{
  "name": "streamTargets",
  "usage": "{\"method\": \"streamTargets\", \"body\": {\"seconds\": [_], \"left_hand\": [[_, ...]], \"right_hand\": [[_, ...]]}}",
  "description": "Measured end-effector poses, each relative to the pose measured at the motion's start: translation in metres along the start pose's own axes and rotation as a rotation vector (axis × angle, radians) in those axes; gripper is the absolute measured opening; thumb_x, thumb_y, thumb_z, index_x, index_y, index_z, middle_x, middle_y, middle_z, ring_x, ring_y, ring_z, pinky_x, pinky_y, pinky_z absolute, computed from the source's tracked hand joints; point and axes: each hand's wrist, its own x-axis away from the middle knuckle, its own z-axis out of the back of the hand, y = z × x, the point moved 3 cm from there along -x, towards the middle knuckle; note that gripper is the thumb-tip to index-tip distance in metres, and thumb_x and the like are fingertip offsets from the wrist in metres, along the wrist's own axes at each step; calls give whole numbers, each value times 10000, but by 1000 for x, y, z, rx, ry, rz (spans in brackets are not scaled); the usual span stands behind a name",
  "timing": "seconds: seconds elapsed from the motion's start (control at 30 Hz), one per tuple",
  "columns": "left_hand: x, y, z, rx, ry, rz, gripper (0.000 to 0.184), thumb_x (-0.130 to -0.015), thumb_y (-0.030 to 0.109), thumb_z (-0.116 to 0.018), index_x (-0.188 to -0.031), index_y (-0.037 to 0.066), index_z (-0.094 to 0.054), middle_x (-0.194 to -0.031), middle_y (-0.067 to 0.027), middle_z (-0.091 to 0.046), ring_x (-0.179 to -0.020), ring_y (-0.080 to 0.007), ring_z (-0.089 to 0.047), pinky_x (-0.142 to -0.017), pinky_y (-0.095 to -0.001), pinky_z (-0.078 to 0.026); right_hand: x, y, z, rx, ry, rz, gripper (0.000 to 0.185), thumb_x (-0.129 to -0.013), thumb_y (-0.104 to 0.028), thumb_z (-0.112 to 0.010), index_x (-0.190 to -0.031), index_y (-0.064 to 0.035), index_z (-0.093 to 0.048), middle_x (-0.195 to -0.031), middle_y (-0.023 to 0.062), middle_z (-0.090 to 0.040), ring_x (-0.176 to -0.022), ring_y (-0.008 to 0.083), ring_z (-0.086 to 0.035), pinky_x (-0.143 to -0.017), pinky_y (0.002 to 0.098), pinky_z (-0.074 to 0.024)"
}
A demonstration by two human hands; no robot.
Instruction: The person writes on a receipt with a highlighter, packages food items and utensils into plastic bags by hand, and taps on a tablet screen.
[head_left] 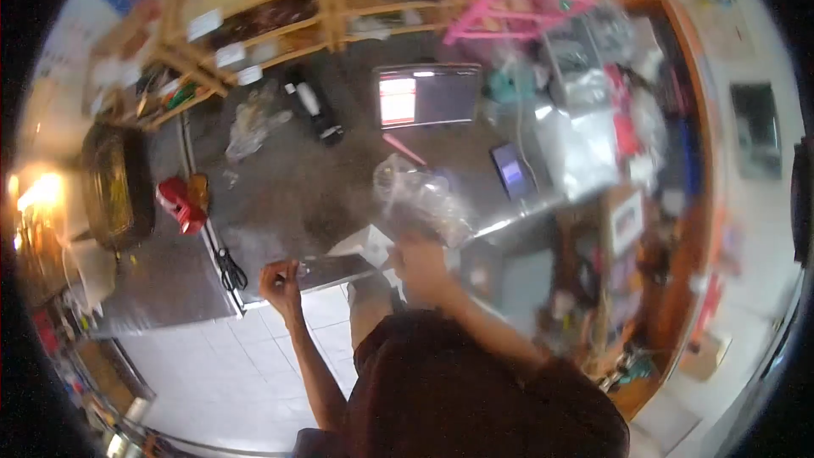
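Observation:
At the front edge of the dark table, my left hand [281,285] is closed, fingers pinched on the corner of a clear plastic bag [335,268] that stretches toward the right. My right hand [421,265] is smeared by motion; its fingers cannot be made out. It is beside a white paper [366,244] and just below a crumpled heap of clear plastic bags [420,195]. Whether it touches either one I cannot tell.
On the table are a tablet-like screen [428,97], a phone [510,171], a pink stick [404,149], a black-and-white device [314,110], black scissors [231,271] and a red object [180,203]. Wooden shelves [331,0] line the back. A pink rack [517,13] stands at the back right.

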Motion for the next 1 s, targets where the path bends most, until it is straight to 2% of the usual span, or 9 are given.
{"method": "streamTargets", "body": {"seconds": [0.03,0.17,0.37,0.6,0.67,0.73,0.87,0.93,1.0], "left_hand": [[0,17,-10,-50,-87,-102,154,-682,75,-823,-712,58,-673,-733,-59,-657,-689,-169,-573,-556,-276,-410],[26,72,-82,-85,-488,-257,151,-648,24,-786,-745,73,-682,-756,-67,-671,-746,-219,-626,-612,-326,-470],[64,189,-184,-60,-871,-742,153,-686,79,-703,-831,117,-675,-836,-86,-662,-805,-282,-627,-686,-383,-513],[49,242,-299,-385,-925,-957,40,-711,105,-654,-750,109,-663,-767,-90,-650,-822,-295,-608,-764,-457,-466],[37,229,-334,-536,-949,-963,28,-684,116,-672,-710,109,-666,-749,-94,-655,-827,-293,-620,-770,-461,-464],[27,210,-355,-689,-977,-965,31,-657,126,-690,-670,109,-668,-731,-97,-660,-832,-291,-632,-776,-466,-461],[26,168,-379,-882,-1026,-825,75,-601,149,-722,-604,109,-659,-726,-107,-676,-840,-306,-662,-827,-472,-464],[24,165,-379,-894,-939,-856,87,-592,155,-729,-588,109,-655,-727,-114,-679,-837,-313,-668,-841,-474,-465],[23,162,-374,-876,-1080,-630,230,-599,229,-783,-748,89,-678,-818,-132,-688,-903,-312,-660,-858,-491,-463]], "right_hand": [[21,4,21,5,-59,31,147,-794,-144,-565,-790,-29,-657,-783,162,-630,-674,338,-627,-598,454,-508],[123,104,-12,-68,-88,-571,243,-822,-253,-628,-710,-48,-693,-819,159,-664,-737,349,-633,-713,452,-500],[195,193,13,-189,87,-663,306,-838,-355,-644,-763,-72,-733,-827,129,-690,-777,302,-640,-857,449,-446],[192,254,-26,-415,130,-898,294,-822,-328,-696,-831,-35,-719,-834,130,-692,-780,230,-656,-686,370,-494],[189,263,-40,-708,252,-965,253,-821,-275,-711,-883,-30,-711,-856,151,-689,-793,204,-659,-655,334,-501],[199,298,-141,-1462,390,-838,276,-816,-259,-718,-925,-6,-699,-859,174,-686,-800,214,-667,-687,350,-510],[175,295,-158,-794,254,-632,304,-807,-250,-715,-955,14,-688,-872,189,-686,-828,250,-672,-704,378,-514],[166,298,-162,-702,173,-804,338,-796,-286,-716,-944,16,-694,-896,216,-683,-838,291,-670,-718,406,-506],[163,296,-168,-670,129,-846,358,-784,-322,-726,-918,9,-701,-867,223,-679,-824,311,-664,-718,426,-498]]}}
